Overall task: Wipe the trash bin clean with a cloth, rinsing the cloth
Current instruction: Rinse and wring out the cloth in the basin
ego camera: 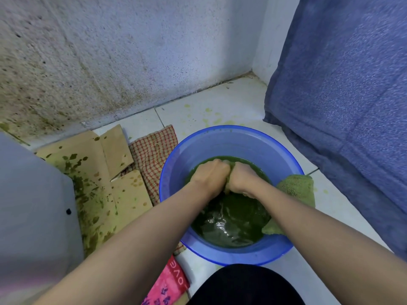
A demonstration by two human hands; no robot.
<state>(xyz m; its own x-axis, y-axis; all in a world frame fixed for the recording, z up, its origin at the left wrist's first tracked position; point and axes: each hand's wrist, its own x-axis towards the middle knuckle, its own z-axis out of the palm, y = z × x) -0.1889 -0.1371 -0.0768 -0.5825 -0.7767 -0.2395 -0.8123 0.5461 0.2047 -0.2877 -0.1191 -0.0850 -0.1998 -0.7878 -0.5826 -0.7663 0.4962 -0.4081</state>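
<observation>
Floor (222,100): white glazed tiles with thin dark joints, spotted with yellow-green drips just behind the basin. Rear wall (132,51): rough, pitted whitish render, heavily flecked with brown-green spatter toward its lower left. A blue woven fabric (341,84) hangs down the right side to the floor. A round, translucent blue plastic basin (220,138) sits on the tiles and holds opaque dark green water (231,227) with a rippled, glossy surface. The left hand (210,172) and right hand (242,179) lie side by side at the water line, knuckles together; the grip of each is clamped on a bunched part of the green terry cloth (297,188), the rest of which trails over the basin's right rim and hangs outside. Flattened brown cardboard (99,194), blotched green, lies left of the basin, and a red-and-beige checked cloth (152,150) runs under the basin's left edge. The trash bin (33,205), a smooth grey shell with one small dark spot, stands at the far left beside the cardboard, apart from the basin. A pink printed towel (167,285) lies at the bottom edge next to a black garment (242,285).
</observation>
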